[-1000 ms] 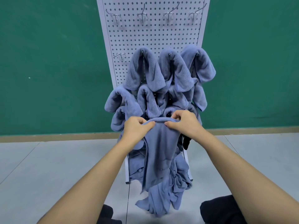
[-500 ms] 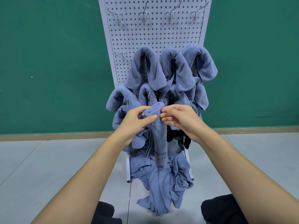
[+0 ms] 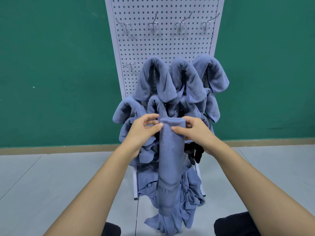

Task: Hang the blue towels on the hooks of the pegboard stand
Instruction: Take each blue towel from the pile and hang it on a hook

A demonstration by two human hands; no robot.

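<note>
Head view: left hand [image 3: 143,129], right hand [image 3: 194,132] both pinching one towel [image 3: 171,150]; five bare hooks [image 3: 154,25].

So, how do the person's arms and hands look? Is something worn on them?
Both forearms are bare up to the frame edge: no sleeves show. The left hand and the right hand wear no gloves, and no rings, watch or bracelet are visible. Fingernails look short and unpainted.

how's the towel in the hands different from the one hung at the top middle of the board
The held towel hangs long and narrow, pinched near its folded top by the left hand and right hand; the top middle towel is draped over a hook, spread in two short flaps. The held towel's lower part shows lettering; none shows on the hung one. Both are blue.
</note>
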